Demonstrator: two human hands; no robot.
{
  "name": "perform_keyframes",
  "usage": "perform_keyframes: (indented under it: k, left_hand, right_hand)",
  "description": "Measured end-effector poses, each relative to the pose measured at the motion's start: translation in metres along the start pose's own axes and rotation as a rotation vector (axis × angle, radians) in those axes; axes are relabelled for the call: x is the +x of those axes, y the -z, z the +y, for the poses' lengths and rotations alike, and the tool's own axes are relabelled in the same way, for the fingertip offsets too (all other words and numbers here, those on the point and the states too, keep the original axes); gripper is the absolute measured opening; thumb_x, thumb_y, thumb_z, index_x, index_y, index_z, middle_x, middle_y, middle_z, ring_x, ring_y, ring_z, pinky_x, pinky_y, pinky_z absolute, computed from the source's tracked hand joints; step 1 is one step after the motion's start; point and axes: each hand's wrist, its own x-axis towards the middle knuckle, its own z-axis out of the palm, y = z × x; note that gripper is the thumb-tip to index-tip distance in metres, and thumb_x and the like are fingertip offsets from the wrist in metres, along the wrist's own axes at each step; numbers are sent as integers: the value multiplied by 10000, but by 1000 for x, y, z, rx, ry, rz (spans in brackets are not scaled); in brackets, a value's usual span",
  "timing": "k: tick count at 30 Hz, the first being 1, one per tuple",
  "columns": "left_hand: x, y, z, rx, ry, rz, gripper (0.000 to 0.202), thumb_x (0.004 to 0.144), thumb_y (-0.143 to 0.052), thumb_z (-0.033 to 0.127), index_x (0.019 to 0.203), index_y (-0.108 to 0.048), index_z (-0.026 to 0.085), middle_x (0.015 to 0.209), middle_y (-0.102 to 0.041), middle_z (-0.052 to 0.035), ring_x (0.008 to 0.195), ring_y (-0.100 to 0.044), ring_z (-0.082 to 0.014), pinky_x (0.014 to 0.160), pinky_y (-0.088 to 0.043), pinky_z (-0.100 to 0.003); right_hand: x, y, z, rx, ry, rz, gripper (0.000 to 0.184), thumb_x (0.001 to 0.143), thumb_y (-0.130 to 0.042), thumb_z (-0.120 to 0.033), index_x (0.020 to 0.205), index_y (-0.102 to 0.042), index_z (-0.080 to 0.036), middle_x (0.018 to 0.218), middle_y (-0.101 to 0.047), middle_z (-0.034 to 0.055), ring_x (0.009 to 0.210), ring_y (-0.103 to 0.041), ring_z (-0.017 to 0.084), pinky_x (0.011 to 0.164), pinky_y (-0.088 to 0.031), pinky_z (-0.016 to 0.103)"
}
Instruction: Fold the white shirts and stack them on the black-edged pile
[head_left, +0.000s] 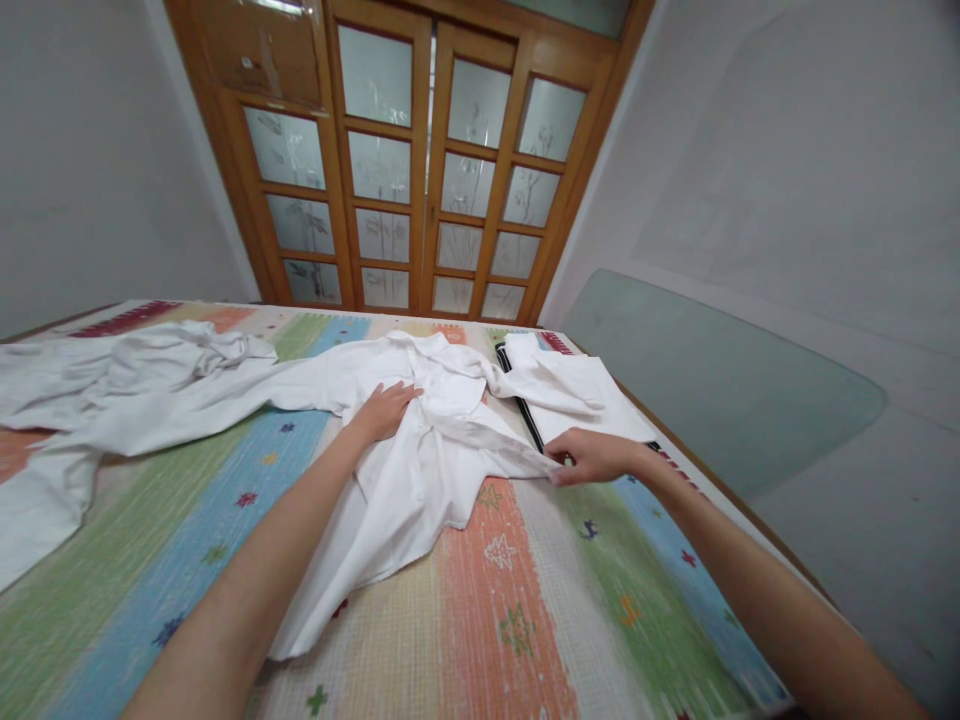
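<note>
A white collared shirt (442, 440) lies spread and wrinkled on a striped cloth (495, 600), its collar pointing away from me. My left hand (386, 410) rests on the chest of the shirt, fingers stretched out and pressing on the fabric. At the right, my right hand (589, 456) pinches an edge of the shirt between thumb and fingers and holds it drawn out sideways. One sleeve extends left, and the other crosses toward the folded white cloth (600, 400) at the right.
More crumpled white clothing (135, 370) lies at the left, touching the shirt's sleeve. Black-edged material (525, 415) shows beneath the folded cloth. Beyond the table stand wooden doors with glass panes (424, 150). A pale green panel (712, 380) is on the right wall.
</note>
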Motion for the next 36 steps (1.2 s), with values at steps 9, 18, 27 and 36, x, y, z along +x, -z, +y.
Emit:
perform_keyframes:
  k: [9,18,27,36]
  left_hand:
    - [-19,-3,-5,-14,-28,8,515,967,-236,262,1436,-406,131,1489,-458,-136,1408,-376,-241,1143,-319,-422]
    - [-149,19,-3,-93,-20,-86,620,994,-202,501,1518,-301,183,1565,-319,-72,1448,-292,-208,1175,-277,-386]
    - [-300,48,-23,-46,38,-116,891,706,-637,707,1477,-326,388,1527,-362,-38,1336,-466,-322,1029,-476,-437]
    - [-279,40,11,-115,39,12,474,869,-521,578,1312,-578,420,1463,-486,19,1329,-490,-269,1067,-452,-458]
  right_hand:
    - [-49,-76,24,231,6,480,493,799,-641,-363,1264,-604,-203,1276,-617,135,1166,-576,290,1010,-445,469]
    - [-26,-99,31,167,72,645,358,831,-570,-259,1168,-687,-231,1243,-664,112,1148,-609,292,1001,-473,492]
    - [-19,-87,19,483,46,705,266,866,-588,-448,877,-720,-217,998,-737,83,981,-665,273,895,-522,418]
    - [1,-76,-6,1022,-69,940,544,861,-491,-663,1162,-625,-230,973,-716,68,867,-666,224,766,-564,334]
